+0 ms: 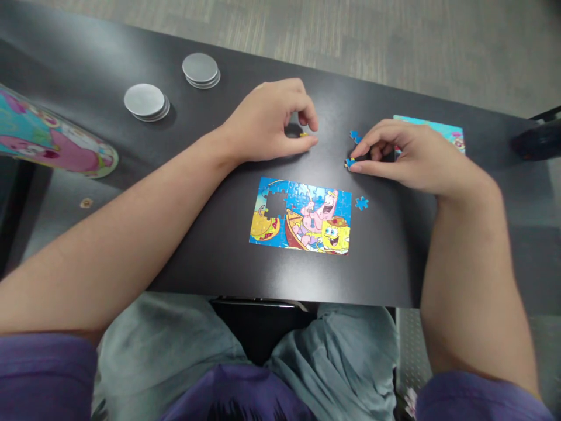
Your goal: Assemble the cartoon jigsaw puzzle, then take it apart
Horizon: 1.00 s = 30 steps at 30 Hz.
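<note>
The right hand pinches a small blue puzzle piece between thumb and forefinger, just above or on the bench; which of the two cannot be told. The left hand is bent over the bench to the left of it, thumb and forefinger tips parted. A bit of a yellow piece shows behind the left thumb, and whether those fingers grip it cannot be told.

Just beyond the right fingertips, towards the far edge of the bench, lies a loose blue piece. Under or behind the right hand, partly covered by it, is a turquoise picture card.

Nearer the person, between the two forearms and closer to the bench's near edge than the hands are, lies the joined puzzle. It shows a pink figure and a yellow one in a boat, with a burger at its near left corner. A dark gap opens in its left part, towards the far side. Another loose piece lies just beside its right edge.

Farther out, beyond the left forearm and near the far edge, are two stacks of round silver discs: one stack farther left, the other closer to that edge. A colourful printed container stands at the far left, cut off by the view.
</note>
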Available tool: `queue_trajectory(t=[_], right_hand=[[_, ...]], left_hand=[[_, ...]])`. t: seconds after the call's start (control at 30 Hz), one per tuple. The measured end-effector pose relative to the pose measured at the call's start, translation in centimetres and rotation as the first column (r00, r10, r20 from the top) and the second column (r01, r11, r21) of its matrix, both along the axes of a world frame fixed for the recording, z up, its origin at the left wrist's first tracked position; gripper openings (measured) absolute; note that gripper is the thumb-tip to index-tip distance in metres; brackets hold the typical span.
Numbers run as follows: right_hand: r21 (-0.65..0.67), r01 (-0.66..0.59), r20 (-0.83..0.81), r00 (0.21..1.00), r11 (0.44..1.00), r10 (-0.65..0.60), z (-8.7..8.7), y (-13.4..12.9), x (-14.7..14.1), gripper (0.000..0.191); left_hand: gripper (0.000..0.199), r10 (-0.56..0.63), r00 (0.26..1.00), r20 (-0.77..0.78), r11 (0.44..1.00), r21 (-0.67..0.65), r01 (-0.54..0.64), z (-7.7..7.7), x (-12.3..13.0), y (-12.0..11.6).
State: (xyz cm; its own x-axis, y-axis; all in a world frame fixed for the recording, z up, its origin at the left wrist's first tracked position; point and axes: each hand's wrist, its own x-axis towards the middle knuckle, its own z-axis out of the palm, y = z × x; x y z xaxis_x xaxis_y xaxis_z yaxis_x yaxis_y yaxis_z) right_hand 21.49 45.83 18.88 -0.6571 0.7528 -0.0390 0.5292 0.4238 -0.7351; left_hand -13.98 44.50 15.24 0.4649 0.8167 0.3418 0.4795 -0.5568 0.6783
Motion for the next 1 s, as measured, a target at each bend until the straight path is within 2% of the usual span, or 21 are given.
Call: queue_trajectory(t=[0.1, 0.37, 0.6, 0.77, 0.87, 1.0], right_hand=[[-0.046, 0.013, -0.036, 0.999, 0.999, -0.015, -0.4, 0.0, 0.2, 0.026], [-0.143, -0.014, -0.302, 0.953, 0.990, -0.031, -1.0, -1.0, -1.6, 0.029], [-0.242, -0.063, -0.332, 0.943, 0.968, -0.022, -0.1, -3.4, -4.4, 0.032], [-0.334, -0.106, -0.358, 0.934, 0.937, -0.021, -0.1, -3.9, -5.3, 0.034], [-0.323, -0.089, -0.369, 0.929, 0.942, -0.039, -0.5, -3.6, -5.3, 0.039], [-0.258, -0.006, -0.377, 0.921, 0.966, -0.095, -1.4, -2.7, -5.0, 0.049]], left_hand=[[0.026, 0.034, 0.997, -0.065, 0.999, -0.006, -0.035, 0.0, 0.0, 0.0], [0.020, -0.056, 0.997, -0.045, 0.996, -0.068, 0.053, 0.4, 0.1, 0.0], [0.020, -0.076, 0.994, 0.072, 0.988, -0.126, 0.085, -0.1, 0.0, 0.1], [0.017, -0.053, 0.983, 0.176, 0.990, -0.117, 0.074, 0.0, -0.1, -0.3], [0.017, -0.018, 0.969, 0.245, 0.987, -0.151, 0.057, 0.1, 0.0, -0.5], [0.020, 0.014, 0.938, 0.347, 0.952, -0.292, 0.094, 0.1, -0.3, -0.9]])
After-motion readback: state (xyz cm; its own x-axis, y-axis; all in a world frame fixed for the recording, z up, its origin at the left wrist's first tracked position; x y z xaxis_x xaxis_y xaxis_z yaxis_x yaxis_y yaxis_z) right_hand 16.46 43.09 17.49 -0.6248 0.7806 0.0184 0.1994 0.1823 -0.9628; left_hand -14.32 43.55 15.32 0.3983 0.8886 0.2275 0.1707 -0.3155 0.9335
